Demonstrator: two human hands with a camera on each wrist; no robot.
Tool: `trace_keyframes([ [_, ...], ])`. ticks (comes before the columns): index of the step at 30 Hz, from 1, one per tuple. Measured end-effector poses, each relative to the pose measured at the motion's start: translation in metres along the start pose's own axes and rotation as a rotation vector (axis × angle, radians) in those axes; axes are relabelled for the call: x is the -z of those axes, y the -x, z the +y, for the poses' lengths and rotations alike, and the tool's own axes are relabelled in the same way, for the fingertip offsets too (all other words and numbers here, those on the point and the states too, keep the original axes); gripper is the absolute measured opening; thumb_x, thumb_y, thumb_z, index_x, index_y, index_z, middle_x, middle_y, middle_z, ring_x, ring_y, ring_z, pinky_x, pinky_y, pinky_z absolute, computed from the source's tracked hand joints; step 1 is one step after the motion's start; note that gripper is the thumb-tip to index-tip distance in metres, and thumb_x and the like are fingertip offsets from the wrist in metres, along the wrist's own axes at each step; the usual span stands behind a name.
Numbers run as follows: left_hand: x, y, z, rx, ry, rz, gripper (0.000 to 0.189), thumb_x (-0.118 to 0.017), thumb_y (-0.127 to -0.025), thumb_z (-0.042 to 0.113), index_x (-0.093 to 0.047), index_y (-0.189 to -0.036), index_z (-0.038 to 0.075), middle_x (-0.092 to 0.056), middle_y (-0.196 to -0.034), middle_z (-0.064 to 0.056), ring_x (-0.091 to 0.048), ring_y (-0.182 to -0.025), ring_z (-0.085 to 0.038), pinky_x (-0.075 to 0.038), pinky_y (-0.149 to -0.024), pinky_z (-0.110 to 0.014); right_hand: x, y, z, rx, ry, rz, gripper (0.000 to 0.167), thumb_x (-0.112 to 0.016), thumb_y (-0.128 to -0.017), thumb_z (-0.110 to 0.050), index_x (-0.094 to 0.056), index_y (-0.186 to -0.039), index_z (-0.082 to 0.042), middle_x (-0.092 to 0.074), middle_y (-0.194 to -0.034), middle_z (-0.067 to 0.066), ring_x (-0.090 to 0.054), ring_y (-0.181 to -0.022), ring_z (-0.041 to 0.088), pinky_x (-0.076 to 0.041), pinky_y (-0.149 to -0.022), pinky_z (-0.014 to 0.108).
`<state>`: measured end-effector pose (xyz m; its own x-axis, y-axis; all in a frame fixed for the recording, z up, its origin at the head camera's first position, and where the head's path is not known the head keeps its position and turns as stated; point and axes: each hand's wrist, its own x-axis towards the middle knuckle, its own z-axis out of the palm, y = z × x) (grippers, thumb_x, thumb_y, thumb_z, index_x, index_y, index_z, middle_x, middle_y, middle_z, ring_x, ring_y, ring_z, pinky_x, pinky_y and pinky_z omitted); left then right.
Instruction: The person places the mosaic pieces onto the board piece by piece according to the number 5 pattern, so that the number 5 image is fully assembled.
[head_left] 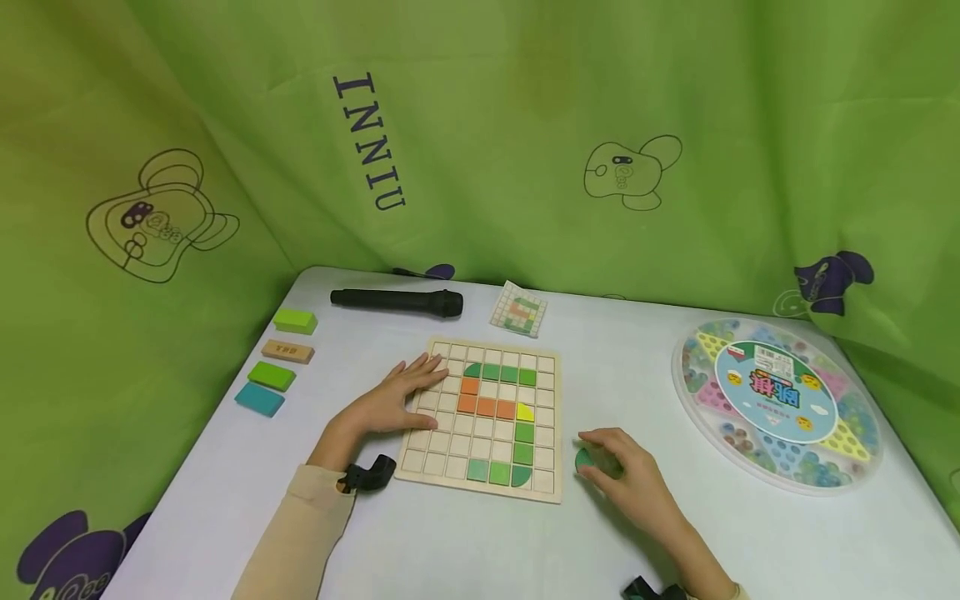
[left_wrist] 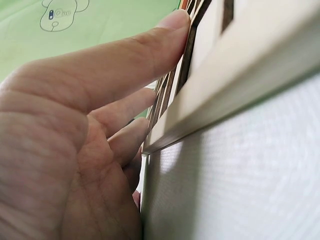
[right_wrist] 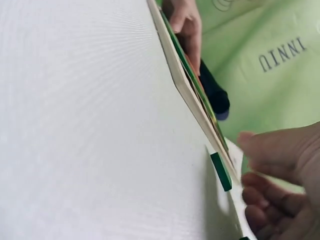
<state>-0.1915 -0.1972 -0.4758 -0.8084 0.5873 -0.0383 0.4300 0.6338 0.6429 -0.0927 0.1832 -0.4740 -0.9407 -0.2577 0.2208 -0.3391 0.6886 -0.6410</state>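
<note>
A square wooden grid board [head_left: 442,467] lies on the table, with green, orange and yellow tiles in some cells. My left hand [head_left: 393,400] rests on its left side, fingers spread; in the left wrist view the thumb [left_wrist: 150,47] lies over the board's rim. To the right of the board, my right hand [head_left: 626,479] hovers over a dark green piece [head_left: 582,461], thumb and index finger apart. In the right wrist view that green piece [right_wrist: 221,171] sits on the table beside the board, separate from the fingertips. A second green bit [right_wrist: 244,238] barely shows at the lower edge.
A small pattern card [head_left: 519,309] and a black microphone [head_left: 397,302] lie behind the board. Several coloured blocks [head_left: 272,376] line the table's left side. At the right is a round Chinese checkers box [head_left: 776,392]. Green printed cloth [head_left: 487,150] hangs around the table.
</note>
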Motion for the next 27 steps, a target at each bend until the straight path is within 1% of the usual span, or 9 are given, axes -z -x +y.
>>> trace_keyframes([
  [2,0.000,0.000,0.001,0.006,0.003,-0.004,0.085,-0.074,-0.079,0.041,-0.035,-0.147,0.010,-0.018,-0.159,-0.010,-0.007,-0.147,-0.030,-0.001,-0.118,-0.053,-0.001,0.002,0.004,-0.011,0.025,0.003,0.042,-0.081,-0.073,-0.014,-0.066,-0.113,-0.012,-0.064,-0.109,-0.007,-0.060,-0.098,0.010,-0.052,-0.082,0.023],
  [3,0.000,0.000,0.001,0.008,0.004,-0.005,0.085,-0.074,-0.079,0.041,-0.035,-0.147,0.010,-0.017,-0.159,-0.009,-0.007,-0.147,-0.030,-0.001,-0.118,-0.052,-0.002,0.002,0.005,-0.018,0.040,0.000,0.042,-0.081,-0.073,-0.016,-0.066,-0.112,-0.012,-0.063,-0.109,-0.007,-0.060,-0.097,0.010,-0.053,-0.081,0.025],
  [6,0.000,0.000,0.001,0.013,0.006,-0.010,0.085,-0.074,-0.079,0.042,-0.035,-0.147,0.011,-0.017,-0.159,-0.009,-0.006,-0.148,-0.030,-0.001,-0.118,-0.052,-0.006,0.004,0.006,-0.025,0.071,-0.010,0.041,-0.082,-0.073,-0.019,-0.067,-0.110,-0.013,-0.062,-0.106,-0.008,-0.058,-0.098,0.009,-0.053,-0.082,0.029],
  [11,0.000,0.000,0.001,0.009,0.004,-0.006,0.085,-0.074,-0.079,0.042,-0.035,-0.147,0.012,-0.017,-0.159,-0.008,-0.007,-0.148,-0.029,-0.001,-0.118,-0.052,-0.009,0.005,0.006,0.010,0.095,0.006,0.037,-0.081,-0.072,-0.012,-0.069,-0.107,-0.012,-0.060,-0.103,-0.008,-0.057,-0.099,0.011,-0.052,-0.082,0.031],
  [14,0.000,0.000,0.000,0.005,-0.001,-0.002,0.084,-0.074,-0.079,0.042,-0.035,-0.147,0.012,-0.018,-0.159,-0.009,-0.007,-0.147,-0.030,-0.002,-0.118,-0.052,-0.010,0.005,0.006,0.026,0.097,0.001,0.039,-0.080,-0.073,-0.010,-0.068,-0.110,-0.012,-0.060,-0.105,-0.008,-0.056,-0.101,0.011,-0.052,-0.084,0.032],
  [17,0.001,0.001,0.000,0.004,-0.004,-0.002,0.084,-0.074,-0.079,0.042,-0.035,-0.147,0.012,-0.018,-0.159,-0.009,-0.007,-0.147,-0.030,-0.002,-0.118,-0.053,-0.009,0.005,0.005,0.017,0.117,0.008,0.042,-0.081,-0.073,-0.011,-0.066,-0.112,-0.010,-0.060,-0.107,-0.005,-0.056,-0.101,0.013,-0.052,-0.084,0.036],
  [21,0.001,0.001,0.001,0.002,-0.003,0.003,0.085,-0.074,-0.078,0.043,-0.035,-0.147,0.012,-0.018,-0.158,-0.009,-0.008,-0.147,-0.031,-0.002,-0.118,-0.053,-0.009,0.005,0.004,-0.013,0.140,0.029,0.037,-0.082,-0.072,-0.012,-0.067,-0.105,-0.009,-0.059,-0.103,-0.002,-0.055,-0.099,0.016,-0.049,-0.083,0.042],
  [24,0.001,0.001,0.001,0.003,0.007,0.005,0.085,-0.074,-0.078,0.042,-0.036,-0.147,0.011,-0.019,-0.158,-0.009,-0.008,-0.147,-0.032,-0.002,-0.118,-0.054,-0.009,0.004,0.003,-0.020,0.134,0.028,0.031,-0.081,-0.072,-0.011,-0.067,-0.099,-0.010,-0.059,-0.100,-0.003,-0.054,-0.097,0.016,-0.049,-0.083,0.042],
  [27,-0.001,-0.001,0.000,0.003,0.009,-0.006,0.085,-0.074,-0.078,0.042,-0.035,-0.147,0.011,-0.018,-0.158,-0.010,-0.007,-0.147,-0.031,-0.002,-0.118,-0.054,-0.011,0.005,0.001,-0.021,0.123,0.021,0.029,-0.080,-0.073,-0.010,-0.067,-0.099,-0.011,-0.059,-0.100,-0.005,-0.054,-0.098,0.014,-0.050,-0.083,0.039],
])
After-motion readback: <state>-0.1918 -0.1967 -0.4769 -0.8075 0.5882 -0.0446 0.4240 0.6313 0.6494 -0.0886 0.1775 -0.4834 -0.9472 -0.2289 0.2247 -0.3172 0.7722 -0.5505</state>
